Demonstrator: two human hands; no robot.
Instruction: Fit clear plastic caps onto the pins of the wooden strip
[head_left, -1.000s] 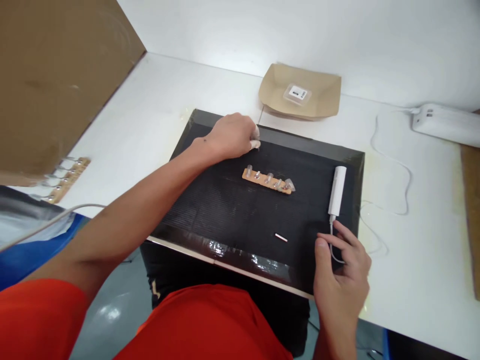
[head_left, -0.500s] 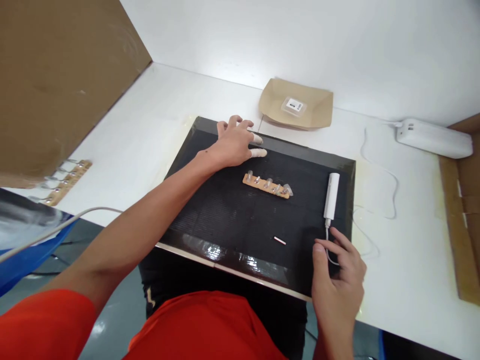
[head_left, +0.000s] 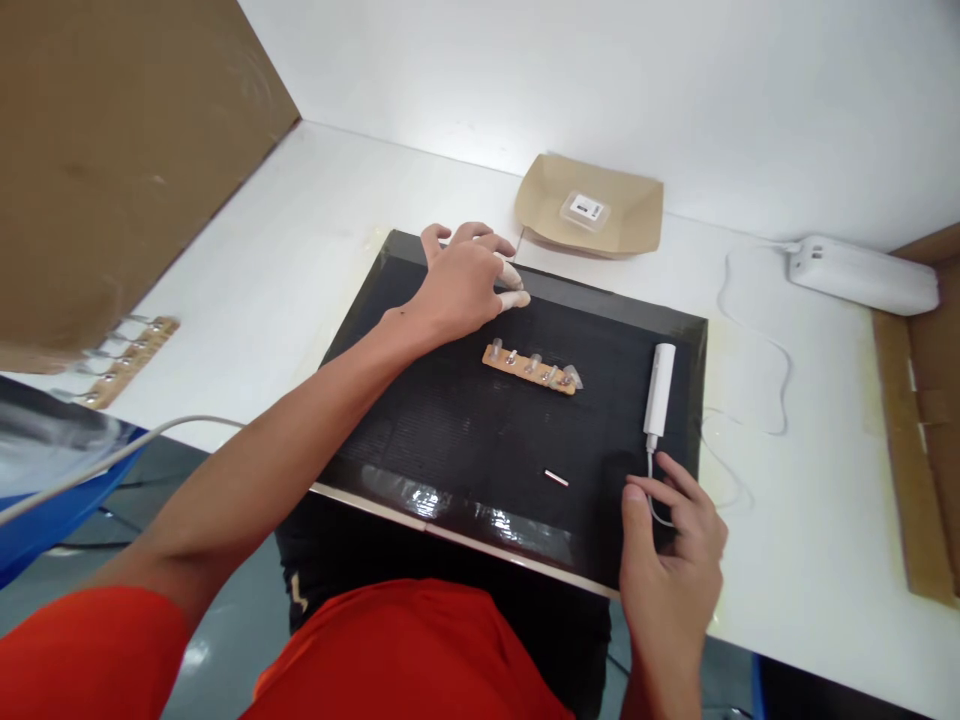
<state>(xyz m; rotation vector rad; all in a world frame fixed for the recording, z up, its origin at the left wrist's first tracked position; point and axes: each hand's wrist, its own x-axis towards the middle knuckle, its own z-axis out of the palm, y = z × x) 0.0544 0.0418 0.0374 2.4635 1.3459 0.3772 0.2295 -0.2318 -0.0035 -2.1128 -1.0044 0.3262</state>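
My left hand (head_left: pixel 461 280) rests at the far edge of a black mat (head_left: pixel 450 420), fingers spread, two of them in pale finger cots. It holds nothing. Just right of it lies a tan strip (head_left: pixel 531 367) carrying several small clear parts. My right hand (head_left: pixel 671 560) lies at the mat's near right corner, fingers loosely bent over the thin white cable (head_left: pixel 654 505) of a white stick-shaped tool (head_left: pixel 658 390). A small pinkish piece (head_left: pixel 556 478) lies on the mat left of that hand.
A brown paper tray (head_left: pixel 637 225) with a small clear labelled packet (head_left: pixel 586 209) sits beyond the mat. A white power strip (head_left: pixel 862 275) lies far right. Cardboard (head_left: pixel 112 150) stands on the left, with another strip of parts (head_left: pixel 127 362) beneath it. More cardboard (head_left: pixel 919 440) lies right.
My left hand went from a closed pinch to spread fingers and stayed at the mat's far edge. The view shifted slightly. My right hand kept its place by the cable.
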